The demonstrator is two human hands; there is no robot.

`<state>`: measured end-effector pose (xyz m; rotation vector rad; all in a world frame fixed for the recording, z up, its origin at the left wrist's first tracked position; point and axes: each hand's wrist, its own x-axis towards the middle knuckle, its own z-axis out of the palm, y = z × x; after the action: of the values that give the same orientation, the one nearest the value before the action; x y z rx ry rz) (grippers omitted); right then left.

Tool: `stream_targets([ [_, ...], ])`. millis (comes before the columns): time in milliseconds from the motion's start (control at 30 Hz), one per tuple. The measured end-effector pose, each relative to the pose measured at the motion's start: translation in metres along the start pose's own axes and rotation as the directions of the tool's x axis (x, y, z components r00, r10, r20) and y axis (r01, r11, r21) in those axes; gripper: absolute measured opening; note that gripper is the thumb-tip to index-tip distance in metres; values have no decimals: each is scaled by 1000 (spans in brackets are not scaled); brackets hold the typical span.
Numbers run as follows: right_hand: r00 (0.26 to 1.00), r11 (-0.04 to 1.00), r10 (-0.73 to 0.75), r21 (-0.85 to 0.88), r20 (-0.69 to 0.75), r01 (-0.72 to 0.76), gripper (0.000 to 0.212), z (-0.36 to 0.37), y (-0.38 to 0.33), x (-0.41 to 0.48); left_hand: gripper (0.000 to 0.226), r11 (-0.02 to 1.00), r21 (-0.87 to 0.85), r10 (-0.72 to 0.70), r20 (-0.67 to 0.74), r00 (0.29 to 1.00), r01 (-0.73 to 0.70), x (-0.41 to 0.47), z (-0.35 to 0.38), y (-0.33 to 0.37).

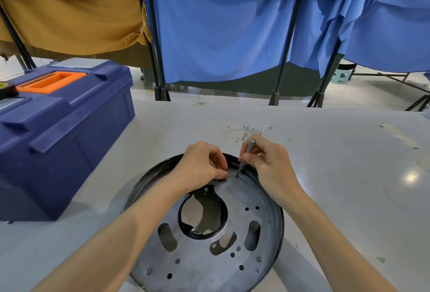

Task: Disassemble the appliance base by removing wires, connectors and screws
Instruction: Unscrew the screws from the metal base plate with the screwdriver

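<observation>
My forearms reach over the appliance base [200, 268], which lies flat on the table [337, 175] right in front of me. It is a stiff metal plate in a black rim, and I judge it rigid and fairly light, likely to skate on the smooth top unless braced (the rim is the sensible place to hold). My left hand [200, 166] sits curled at the far rim, fingertips down on the plate. I cannot tell whether it clamps anything or only presses. My right hand [267, 163] pinches a slim grey screwdriver [247, 152] narrowly, its tip seated in a screw [237, 176] just beside those fingertips. The screw is small and easy to lose. Loose wires [249, 132] lie beyond my hands. The blue toolbox [58, 114] at my left is closed, its contents hidden, with a tape roll [7, 88] on top.
</observation>
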<state>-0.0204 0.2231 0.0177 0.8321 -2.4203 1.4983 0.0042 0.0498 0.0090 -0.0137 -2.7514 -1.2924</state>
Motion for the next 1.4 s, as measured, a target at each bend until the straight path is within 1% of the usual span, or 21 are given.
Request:
stream_targets([
  [67, 1000, 1000, -15, 5, 11, 15, 35, 0, 0, 0, 18, 1000, 6, 2, -3, 1000, -2, 0, 0, 0],
  [133, 1000, 1000, -9, 3, 15, 9, 34, 0, 1, 1, 18, 1000, -1, -1, 7, 1000, 1, 0, 0, 0],
  [233, 1000, 1000, 11, -12, 16, -11, 29, 0, 3, 2, 17, 997, -67, 38, 5, 999, -38, -2, -2, 4],
  [333, 999, 1000, 1, -7, 35, -1, 29, -1, 2, 4, 22, 968, -163, 176, -95, 980, -190, -2, -6, 14],
  [400, 999, 1000, -10, -26, 53, 11, 25, -3, 2, 5, 30, 944, -167, 268, -116, 956, -285, -1, -7, 25],
  [433, 998, 999, -7, -36, 66, 10, 21, -4, 2, 6, 31, 938, -160, 292, -111, 950, -307, 0, -6, 30],
  [500, 996, 999, -15, -28, 85, 17, 19, -6, 2, 8, 29, 939, -116, 313, -108, 943, -325, 1, 0, 39],
  [567, 995, 999, -26, 22, 94, 24, 26, -8, 0, 9, 23, 938, -26, 336, -163, 928, -344, 2, 7, 43],
  [667, 993, 997, 18, 78, 119, -27, 29, -9, 1, 10, 16, 920, 125, 393, -251, 885, -373, 3, 9, 46],
  [700, 994, 996, 32, 80, 106, -40, 26, -9, 3, 10, 16, 908, 170, 416, -256, 873, -383, 4, 9, 46],
  [800, 996, 991, 75, 110, 52, -80, 7, -8, 3, 10, 17, 877, 261, 469, -277, 839, -404, 1, 9, 44],
  [867, 997, 992, 74, 104, 12, -75, 13, -7, 3, 10, 19, 865, 303, 485, -300, 822, -400, -1, 8, 43],
  [933, 998, 994, 67, 92, -4, -67, 16, -6, 2, 11, 19, 864, 325, 483, -315, 817, -385, -2, 8, 42],
  [1033, 999, 994, 45, 103, 15, -46, 10, -6, -2, 11, 22, 856, 377, 477, -316, 820, -353, -2, 9, 45],
  [1167, 998, 996, 26, 84, 54, -30, 24, -3, -6, 12, 29, 830, 452, 500, -344, 795, -327, -1, 8, 47],
  [1200, 998, 997, 34, 72, 52, -38, 23, -3, -6, 12, 27, 826, 453, 506, -331, 796, -337, 0, 7, 46],
  [1267, 997, 996, 63, 57, 39, -65, 22, -2, -5, 12, 13, 833, 369, 522, -279, 806, -412, -1, 3, 41],
  [1333, 996, 994, 79, 66, 35, -81, 25, -2, -4, 12, 19, 833, 312, 536, -247, 807, -457, -4, 2, 40],
  [1400, 996, 994, 81, 63, 48, -84, 23, -1, -5, 11, 16, 823, 346, 549, -279, 788, -451, -3, 2, 41],
])
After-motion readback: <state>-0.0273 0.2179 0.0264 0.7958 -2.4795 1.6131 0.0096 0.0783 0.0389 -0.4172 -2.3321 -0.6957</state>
